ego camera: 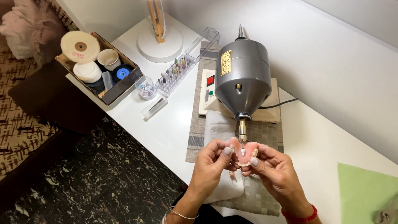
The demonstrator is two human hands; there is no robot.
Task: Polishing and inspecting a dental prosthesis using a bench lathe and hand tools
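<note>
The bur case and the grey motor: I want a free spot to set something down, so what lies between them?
In the head view, between the bur case and the grey motor, only the woven mat's edge lies on the white table.

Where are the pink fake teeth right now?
In the head view, the pink denture is low in the middle, held between the left hand and right hand, against the small tip of the grey polishing motor.
</note>
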